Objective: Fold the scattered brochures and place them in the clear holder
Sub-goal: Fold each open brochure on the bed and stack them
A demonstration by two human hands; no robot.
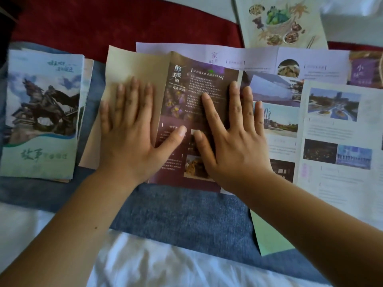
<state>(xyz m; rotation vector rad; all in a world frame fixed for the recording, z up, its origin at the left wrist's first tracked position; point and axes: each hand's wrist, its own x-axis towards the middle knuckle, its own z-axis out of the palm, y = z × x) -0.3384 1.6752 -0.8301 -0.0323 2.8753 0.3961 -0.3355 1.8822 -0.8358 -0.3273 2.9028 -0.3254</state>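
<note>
Denim cloth (pixel 186 212) under maroon brochure (pixel 207 79); left hand (pixel 132 137), right hand (pixel 234 146) flat, fingers spread.

The maroon brochure (pixel 207 83) in front of you is thin printed paper with a faint sheen. Its tan flap (pixel 132 65) looks plain and matt, and it bows slightly along the crease. To your left, the folded brochures (pixel 41 112) are the same kind of coated paper, and the cover is smooth and a little glossy. The open brochures (pixel 339 125) to your right are smooth, pale printed paper that lies in shallow waves. The food brochure (pixel 281 23) at the top is cream paper and looks matt. Under them you have a blue cloth (pixel 186 212), which is denim-like, coarse and matt. There is also a red cloth (pixel 103 23), finer in weave and matt, and a white sheet (pixel 145 264) of soft, wrinkled fabric.
</note>
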